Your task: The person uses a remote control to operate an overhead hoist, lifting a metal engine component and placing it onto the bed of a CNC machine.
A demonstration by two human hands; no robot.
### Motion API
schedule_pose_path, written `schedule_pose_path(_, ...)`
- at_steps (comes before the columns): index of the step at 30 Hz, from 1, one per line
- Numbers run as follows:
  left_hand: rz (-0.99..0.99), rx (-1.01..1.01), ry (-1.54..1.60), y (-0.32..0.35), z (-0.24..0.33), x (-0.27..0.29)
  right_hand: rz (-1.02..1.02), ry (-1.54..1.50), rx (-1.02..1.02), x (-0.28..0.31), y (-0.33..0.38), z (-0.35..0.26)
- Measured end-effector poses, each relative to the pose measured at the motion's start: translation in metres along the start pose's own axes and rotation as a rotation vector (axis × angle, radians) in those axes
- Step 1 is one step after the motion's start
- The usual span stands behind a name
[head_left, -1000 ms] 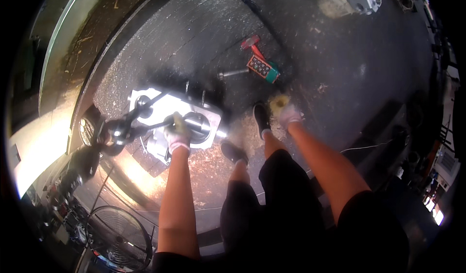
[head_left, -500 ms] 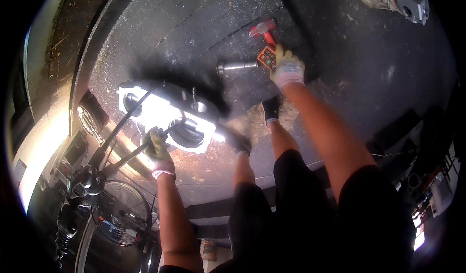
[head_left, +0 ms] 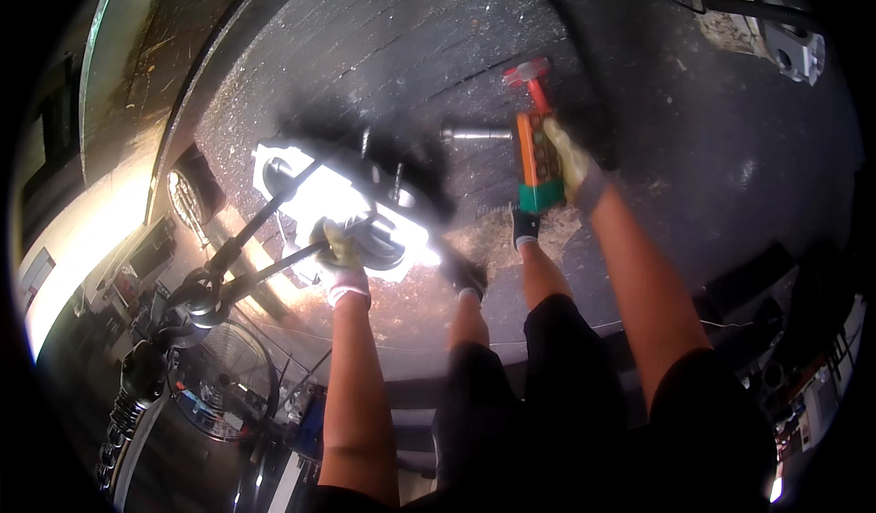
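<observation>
My gloved left hand (head_left: 341, 250) is closed around one dark bar (head_left: 278, 268) of a two-legged lifting sling, right above a metal block (head_left: 310, 189) with round bores. The block is washed out by bright light. The sling's other dark bar (head_left: 265, 216) reaches to the block's far-left bore. On the right, my gloved right hand (head_left: 575, 162) grips an orange and green push-button pendant control (head_left: 537, 162). Just beyond it lies a hammer (head_left: 529, 73) with a red handle. A shiny metal rod (head_left: 476, 135) lies left of the pendant.
The sling's legs join at a heavy chain (head_left: 137, 371) at lower left, near a round fan (head_left: 224, 381). Another metal casting (head_left: 794, 43) lies at the far right. My shoes (head_left: 526, 225) stand on the dark, debris-strewn floor (head_left: 411, 38) close to the block.
My right hand has turned the pendant control, so its longer side and green end now show. My left hand stays on the sling bar. The whole view has shifted a little.
</observation>
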State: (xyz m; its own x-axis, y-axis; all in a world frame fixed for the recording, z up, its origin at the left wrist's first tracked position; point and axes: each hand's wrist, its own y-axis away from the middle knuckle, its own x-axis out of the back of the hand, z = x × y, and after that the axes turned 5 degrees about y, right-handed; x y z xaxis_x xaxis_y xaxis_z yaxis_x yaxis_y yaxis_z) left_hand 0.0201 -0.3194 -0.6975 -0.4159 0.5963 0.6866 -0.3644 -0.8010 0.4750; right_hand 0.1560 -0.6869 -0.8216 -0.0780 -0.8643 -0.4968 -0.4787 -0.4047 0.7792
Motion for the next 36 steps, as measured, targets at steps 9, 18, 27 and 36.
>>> schedule_pose_path(9, -0.146, 0.115, -0.236, -0.023, -0.050, -0.030, -0.087, -0.162, -0.060, -0.003, -0.042, 0.003)
schedule_pose_path(18, 0.089, 0.384, -0.208, -0.024, -0.060, -0.116, -0.031, -0.057, -0.145, -0.001, -0.021, 0.024)
schedule_pose_path(27, -0.058, 0.437, 0.587, -0.051, -0.128, -0.100, -0.021, -0.039, -0.179, -0.014, -0.008, 0.043)
schedule_pose_path(36, -0.359, 0.556, 0.946, -0.036, -0.124, -0.038, 0.055, 0.136, -0.155, -0.039, 0.003, 0.062)
